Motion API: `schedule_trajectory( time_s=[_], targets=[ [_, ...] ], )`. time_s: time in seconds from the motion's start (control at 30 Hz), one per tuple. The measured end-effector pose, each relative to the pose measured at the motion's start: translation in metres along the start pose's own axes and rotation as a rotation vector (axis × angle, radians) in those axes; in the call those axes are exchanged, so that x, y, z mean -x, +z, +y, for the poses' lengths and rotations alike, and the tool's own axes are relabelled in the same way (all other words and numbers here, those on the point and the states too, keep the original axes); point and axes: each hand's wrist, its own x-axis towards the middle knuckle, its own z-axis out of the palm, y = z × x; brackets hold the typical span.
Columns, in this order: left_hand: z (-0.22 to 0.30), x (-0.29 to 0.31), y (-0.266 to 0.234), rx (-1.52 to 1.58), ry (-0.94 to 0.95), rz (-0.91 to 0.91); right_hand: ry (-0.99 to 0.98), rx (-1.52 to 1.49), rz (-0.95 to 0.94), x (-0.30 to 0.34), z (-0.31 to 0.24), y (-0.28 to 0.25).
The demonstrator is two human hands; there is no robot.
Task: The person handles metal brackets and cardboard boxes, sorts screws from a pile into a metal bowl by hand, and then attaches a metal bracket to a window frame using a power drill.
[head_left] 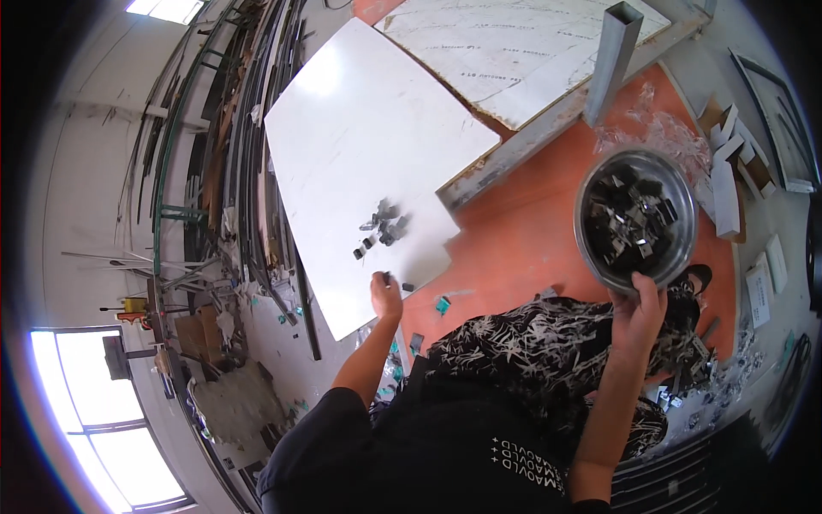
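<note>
My right hand (640, 310) grips the near rim of a round metal bowl (587, 261) and holds it up at the right. Inside the bowl lie many small black and silvery metal-looking pieces (629, 218). My left hand (386, 296) is closed at the near edge of a white board (360, 120), with a small dark piece (388, 277) at its fingertips. Just beyond that hand, a loose cluster of similar pieces (385, 224) sits on the board. One more dark piece (408, 287) lies beside the hand.
A second white sheet (505, 51) lies beyond the board, with an upright metal post (613, 60) at its side. Orange sheeting (514, 248) covers the area between board and bowl. Long metal bars (231, 154) lean at the left; white cartons (728, 184) stand at the right.
</note>
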Motion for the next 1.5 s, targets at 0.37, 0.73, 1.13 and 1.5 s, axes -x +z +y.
schedule_trajectory(
  time_s=[0.37, 0.73, 1.13, 1.5],
  targets=[
    [0.061, -0.005, -0.001, -0.115, 0.106, -0.128, -0.074, 0.152, -0.08, -0.017, 0.013, 0.006],
    [0.228, -0.072, -0.087, 0.475, 0.317, -0.156, -0.119, 0.272, -0.181, -0.011, 0.03, 0.015],
    [0.386, -0.007, -0.15, -0.017, 1.505, -0.676, -0.026, 0.244, -0.332, 0.032, 0.029, 0.011],
    [0.405, 0.026, -0.106, 0.083, 1.552, -0.598, 0.006, 0.225, -0.373, 0.04, 0.024, 0.006]
  ],
)
